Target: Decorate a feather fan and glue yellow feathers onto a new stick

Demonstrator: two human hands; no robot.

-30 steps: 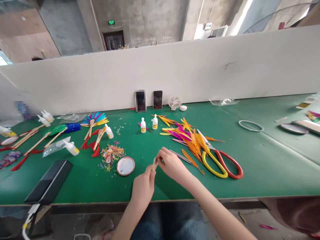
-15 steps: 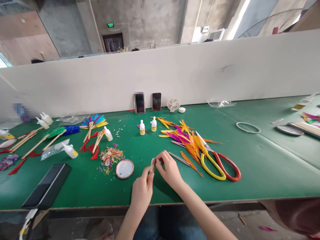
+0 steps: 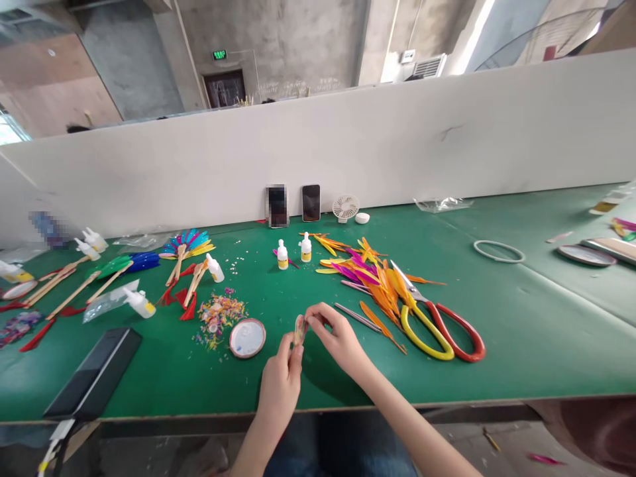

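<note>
My left hand [image 3: 281, 381] pinches a small, pale, oval piece [image 3: 299, 329] upright between thumb and fingers. My right hand [image 3: 336, 334] meets it from the right, its fingertips pressed together at the top edge of the piece. Whatever else may sit between those fingertips is too small to make out. Left of my hands lies a shallow round dish [image 3: 248, 322] with whitish stuff in it, beside a heap of tiny coloured bits [image 3: 221, 315]. To the right are orange and purple feathers [image 3: 380, 285], metal tweezers [image 3: 358, 317] and large scissors [image 3: 428, 331] with yellow and red handles.
Two glue bottles [image 3: 282, 255] stand beyond my hands, with a phone [image 3: 311, 203] and a small fan [image 3: 346, 208] against the partition [image 3: 368, 146]. Feather fans [image 3: 186, 248] with wooden handles and red tassels lie left. A black box [image 3: 94, 374] is at the front left.
The oval piece has turned a little, showing more of its patterned face. Both hands have shifted slightly left, and my right fingertips stay at its edge.
</note>
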